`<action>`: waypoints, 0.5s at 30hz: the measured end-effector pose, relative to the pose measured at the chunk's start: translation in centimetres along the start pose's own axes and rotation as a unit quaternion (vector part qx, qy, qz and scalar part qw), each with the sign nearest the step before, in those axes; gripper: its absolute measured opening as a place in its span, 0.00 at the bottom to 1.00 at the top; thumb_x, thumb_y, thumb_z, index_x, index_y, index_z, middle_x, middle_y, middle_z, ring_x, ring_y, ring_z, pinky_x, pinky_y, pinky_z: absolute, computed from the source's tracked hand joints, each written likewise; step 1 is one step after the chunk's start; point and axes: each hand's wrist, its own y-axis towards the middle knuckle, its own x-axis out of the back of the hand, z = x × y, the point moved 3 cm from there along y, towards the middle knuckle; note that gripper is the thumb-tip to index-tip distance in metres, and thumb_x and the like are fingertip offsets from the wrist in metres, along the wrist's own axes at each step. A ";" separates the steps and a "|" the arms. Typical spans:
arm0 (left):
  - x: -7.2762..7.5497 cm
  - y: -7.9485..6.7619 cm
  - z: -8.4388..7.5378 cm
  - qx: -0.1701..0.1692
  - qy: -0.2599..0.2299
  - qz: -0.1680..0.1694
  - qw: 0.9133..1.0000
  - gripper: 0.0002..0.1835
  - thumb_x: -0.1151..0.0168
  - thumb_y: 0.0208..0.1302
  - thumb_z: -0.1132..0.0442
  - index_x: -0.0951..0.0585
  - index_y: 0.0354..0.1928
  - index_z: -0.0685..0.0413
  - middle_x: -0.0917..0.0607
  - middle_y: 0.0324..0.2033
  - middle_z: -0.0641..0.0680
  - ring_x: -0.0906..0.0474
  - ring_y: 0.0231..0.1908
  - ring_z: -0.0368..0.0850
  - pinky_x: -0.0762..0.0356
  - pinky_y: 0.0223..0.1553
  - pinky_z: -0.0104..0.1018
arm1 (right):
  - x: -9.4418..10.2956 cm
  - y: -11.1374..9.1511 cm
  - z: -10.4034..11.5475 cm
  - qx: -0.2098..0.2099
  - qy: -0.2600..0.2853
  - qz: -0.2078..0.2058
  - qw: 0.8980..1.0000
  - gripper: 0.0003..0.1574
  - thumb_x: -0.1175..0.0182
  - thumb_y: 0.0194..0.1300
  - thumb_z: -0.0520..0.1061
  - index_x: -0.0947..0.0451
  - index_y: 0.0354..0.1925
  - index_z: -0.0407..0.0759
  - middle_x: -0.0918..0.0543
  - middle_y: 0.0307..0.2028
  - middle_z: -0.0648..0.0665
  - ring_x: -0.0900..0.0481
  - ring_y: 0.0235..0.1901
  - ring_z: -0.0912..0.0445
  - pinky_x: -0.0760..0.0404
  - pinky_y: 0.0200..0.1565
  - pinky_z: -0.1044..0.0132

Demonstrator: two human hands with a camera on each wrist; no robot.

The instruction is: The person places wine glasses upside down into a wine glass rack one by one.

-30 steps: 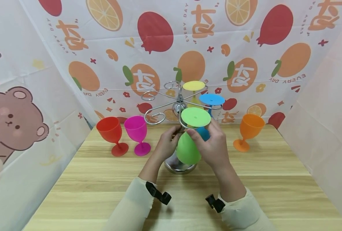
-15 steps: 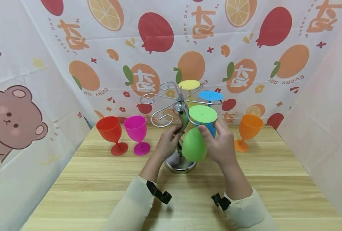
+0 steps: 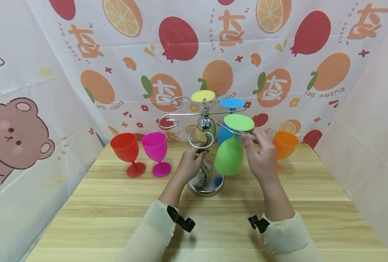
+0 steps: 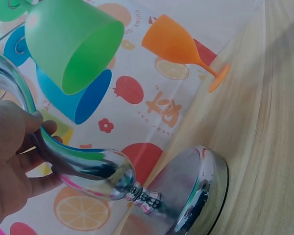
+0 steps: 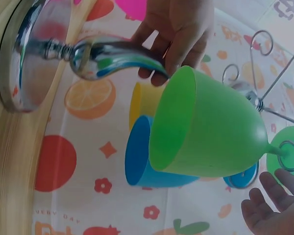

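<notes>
Head view: lime-green goblet [image 3: 229, 156] hangs foot-up at 4 o'clock on the chrome goblet rack [image 3: 206, 123].
Step, as judged: settling the hung goblet or turning the rack. Left hand [image 3: 191, 162] pinches the curved stem [image 3: 206, 166]; right hand [image 3: 262, 151], fingers relaxed and holding nothing, is just beside the green foot, contact unclear. Blue goblet [image 3: 224, 134] hangs at 2, yellow goblet [image 3: 203, 96] at 12; hooks at 6, 8 and 10 bare. Red goblet [image 3: 125, 147] and magenta goblet [image 3: 154, 146] stand upright on the counter [image 3: 122, 225] toward 10, orange goblet [image 3: 286, 145] toward 2. Next move probably calls for a steady stem and a bare hook within right-hand reach. Yellow bowl mostly hidden behind rack; blue bowl partly behind green; right hand covers part of orange; red not made out in either wrist view.
</notes>
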 end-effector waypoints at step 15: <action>-0.4 0.8 -0.1 0.000 0.036 -0.023 0.999 0.19 0.42 0.70 0.68 0.23 0.61 0.57 0.15 0.52 0.59 0.16 0.49 0.50 0.17 0.49 0.40 | 0.8 2.7 -2.3 -0.023 -0.057 -0.001 0.998 0.25 0.47 0.74 0.55 0.20 0.56 0.39 0.17 0.50 0.43 0.25 0.50 0.53 0.27 0.48 0.76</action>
